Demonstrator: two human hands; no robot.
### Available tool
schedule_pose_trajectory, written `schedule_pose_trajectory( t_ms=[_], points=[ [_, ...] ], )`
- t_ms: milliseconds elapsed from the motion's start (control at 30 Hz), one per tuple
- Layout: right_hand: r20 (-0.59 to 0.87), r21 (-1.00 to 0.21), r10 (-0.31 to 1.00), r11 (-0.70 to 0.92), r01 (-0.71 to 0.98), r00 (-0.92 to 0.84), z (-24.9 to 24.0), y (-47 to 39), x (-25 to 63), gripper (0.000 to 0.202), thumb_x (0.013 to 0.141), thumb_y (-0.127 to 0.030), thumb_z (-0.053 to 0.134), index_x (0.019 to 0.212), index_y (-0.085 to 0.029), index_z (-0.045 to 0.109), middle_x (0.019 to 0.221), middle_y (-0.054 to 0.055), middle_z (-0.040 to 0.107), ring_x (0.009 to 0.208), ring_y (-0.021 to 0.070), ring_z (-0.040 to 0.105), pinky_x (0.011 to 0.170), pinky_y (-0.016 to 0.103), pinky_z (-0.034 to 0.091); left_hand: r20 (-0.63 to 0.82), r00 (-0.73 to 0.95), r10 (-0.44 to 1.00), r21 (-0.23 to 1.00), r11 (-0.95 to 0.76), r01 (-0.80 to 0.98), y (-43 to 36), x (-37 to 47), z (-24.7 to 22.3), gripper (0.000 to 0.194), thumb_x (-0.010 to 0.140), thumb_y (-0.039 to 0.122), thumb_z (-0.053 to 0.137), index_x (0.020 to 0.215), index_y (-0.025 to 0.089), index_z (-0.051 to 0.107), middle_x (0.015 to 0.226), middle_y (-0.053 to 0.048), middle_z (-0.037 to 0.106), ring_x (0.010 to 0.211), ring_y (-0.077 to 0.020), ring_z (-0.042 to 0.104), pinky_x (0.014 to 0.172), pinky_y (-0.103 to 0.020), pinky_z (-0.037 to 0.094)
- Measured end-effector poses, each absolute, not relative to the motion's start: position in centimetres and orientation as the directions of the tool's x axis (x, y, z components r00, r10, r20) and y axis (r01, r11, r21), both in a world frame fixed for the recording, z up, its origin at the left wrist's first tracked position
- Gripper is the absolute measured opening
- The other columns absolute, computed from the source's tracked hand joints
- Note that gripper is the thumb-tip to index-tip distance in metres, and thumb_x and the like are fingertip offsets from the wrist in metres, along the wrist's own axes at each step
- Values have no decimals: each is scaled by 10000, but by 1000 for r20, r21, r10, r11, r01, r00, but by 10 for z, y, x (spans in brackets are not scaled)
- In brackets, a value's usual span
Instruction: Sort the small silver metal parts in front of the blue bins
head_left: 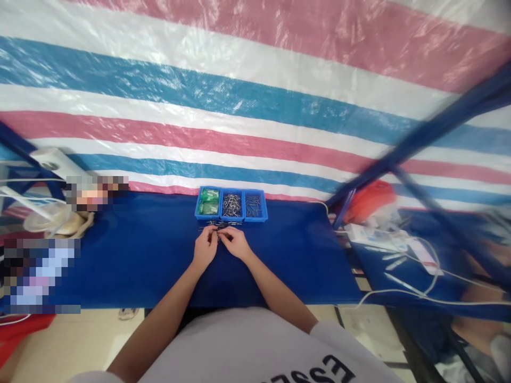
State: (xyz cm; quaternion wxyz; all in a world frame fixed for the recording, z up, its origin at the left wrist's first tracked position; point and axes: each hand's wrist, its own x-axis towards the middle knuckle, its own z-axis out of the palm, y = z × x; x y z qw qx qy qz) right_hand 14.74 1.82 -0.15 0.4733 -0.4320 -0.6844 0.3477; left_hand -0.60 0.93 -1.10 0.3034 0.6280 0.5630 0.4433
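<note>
My left hand and my right hand meet over the blue tabletop, fingertips pinched close together. Whatever lies between the fingers is too small and hidden to make out. Just beyond them, a row of thin dark metal pins lies loose on the table. Behind the pins stand three joined blue bins. The left bin holds green-and-clear packets. Many thin metal pieces fill the middle bin. In the right bin are fewer thin dark pieces.
A striped plastic sheet hangs behind the blue table. Blue frame posts slant at the right. Beyond them, another surface carries cables, a white power strip and a red bag. A blurred person sits at the lower right.
</note>
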Motion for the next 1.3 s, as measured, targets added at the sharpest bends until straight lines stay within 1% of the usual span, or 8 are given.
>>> schedule_pose_trajectory(
  t_ms=[233, 533, 667, 800, 933, 1133, 1300],
  points=[
    [341, -881, 921, 383, 279, -187, -1, 17, 148, 188, 922, -280, 578, 988, -210, 740, 934, 60, 717, 788, 168, 673, 735, 289, 561, 245, -4, 969, 867, -217, 449, 11, -5, -10, 229, 923, 293, 490, 1121, 232, 586, 932, -25, 688, 779, -157, 673, 741, -299, 552],
    [332, -886, 927, 370, 280, -173, -3, 20, 149, 184, 919, -272, 582, 992, -201, 736, 950, 66, 716, 808, 167, 679, 726, 277, 563, 327, 0, 945, 824, -285, 490, 13, -5, -10, 251, 892, 219, 500, 1131, 215, 578, 976, -44, 622, 779, -156, 625, 738, -310, 537],
    [323, -880, 931, 362, 307, -172, -4, 21, 149, 184, 921, -282, 585, 994, -200, 733, 954, 70, 716, 805, 167, 674, 734, 284, 562, 343, 12, 939, 812, -304, 498, 13, -5, -7, 261, 877, 190, 504, 1127, 212, 577, 962, -44, 602, 782, -154, 604, 729, -301, 527],
    [314, -879, 934, 354, 319, -171, -5, 20, 150, 189, 925, -286, 579, 1001, -203, 731, 962, 74, 714, 850, 175, 676, 757, 289, 563, 342, 23, 939, 804, -305, 510, 12, -4, -5, 279, 870, 167, 501, 1134, 215, 578, 949, -43, 606, 796, -158, 599, 745, -305, 522],
    [303, -878, 936, 347, 330, -180, -5, 19, 151, 195, 926, -294, 577, 996, -202, 734, 957, 77, 715, 845, 178, 675, 768, 296, 566, 344, 20, 939, 810, -308, 499, 11, -4, -4, 286, 871, 164, 500, 1143, 214, 571, 919, -38, 611, 827, -168, 609, 787, -317, 524],
    [336, -873, 927, 374, 314, -170, -5, 18, 151, 194, 924, -299, 581, 987, -198, 734, 954, 76, 714, 804, 168, 668, 749, 290, 559, 339, 23, 941, 808, -303, 505, 10, -3, -4, 276, 881, 176, 500, 1143, 215, 573, 923, -36, 624, 813, -164, 601, 804, -321, 515],
    [341, -868, 925, 378, 321, -168, -3, 16, 151, 204, 930, -315, 575, 985, -199, 734, 970, 74, 717, 845, 170, 668, 767, 288, 555, 341, 40, 939, 805, -313, 503, 10, -4, -5, 286, 878, 167, 494, 1151, 216, 568, 934, -38, 625, 817, -163, 602, 793, -315, 513]
  ],
)
